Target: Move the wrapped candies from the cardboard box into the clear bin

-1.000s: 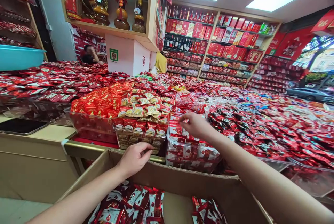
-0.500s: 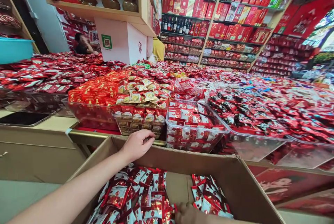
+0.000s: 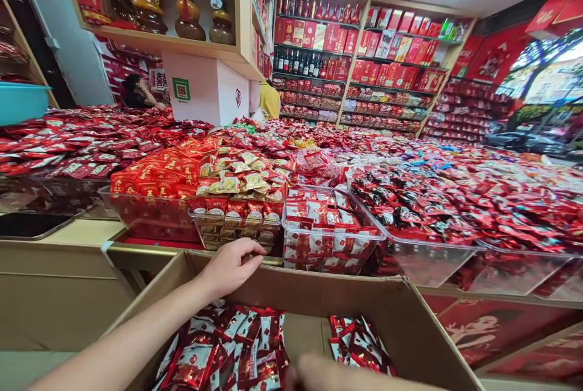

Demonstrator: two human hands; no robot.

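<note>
L hand (image 3: 230,268) is just above the far top edge of the cardboard box (image 3: 291,285), fingers (image 3: 252,249) loosely curled, narrow, holding nothing visible. R hand (image 3: 314,373) is low at the bottom edge of frame over the box, blurred and cut off, so can't tell if its fingers are wide or holding sth. In the box are two heaps of red sachets: the bigger heap (image 3: 228,348) lower centre-left, the smaller heap (image 3: 359,345) lower centre-right, bare cardboard btwn them. Just past the box, a clear tub of red-and-white packs (image 3: 330,233) sits mid-frame, w/ a clear tub of gold-and-red packs (image 3: 237,221) right beside it on the left and a clear tray of red bars (image 3: 150,212) further left. Dark tablet (image 3: 31,225) lies flat on the desk (image 3: 59,245) at left. Loose red packs (image 3: 455,209) spread across the mid-right of frame. Further back: blue basin (image 3: 20,102) far left, person in yellow top (image 3: 269,101) centre, seated person (image 3: 136,92) upper left, shelves of wine bottles (image 3: 296,62) and red gift boxes (image 3: 392,45) upper right.
</note>
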